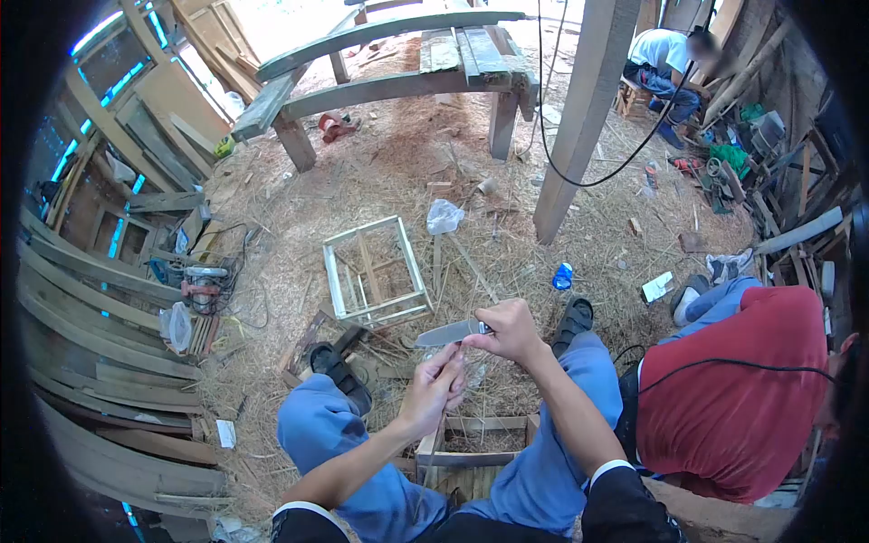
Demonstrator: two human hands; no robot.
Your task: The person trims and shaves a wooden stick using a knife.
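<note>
My right hand [512, 331] is wrapped round the handle of a knife [444, 335], its broad blade pointing left. Just below the blade, my left hand [429, 389] is closed in a pinch. A thin strip seems to run down from its fingers between my knees, but most of it is hidden by the hand. The blade's edge lies close to the left fingertips; whether it touches the strip I cannot tell. Under my hands, between my legs, stands a small wooden frame [480, 423].
A slatted wooden frame [412, 262] stands on the shaving-strewn floor ahead. Close on my right sits a person in a red shirt [733, 398]; another person [665, 68] sits farther back. A post [588, 118], a workbench [389, 98] and a power tool [204, 282] are around.
</note>
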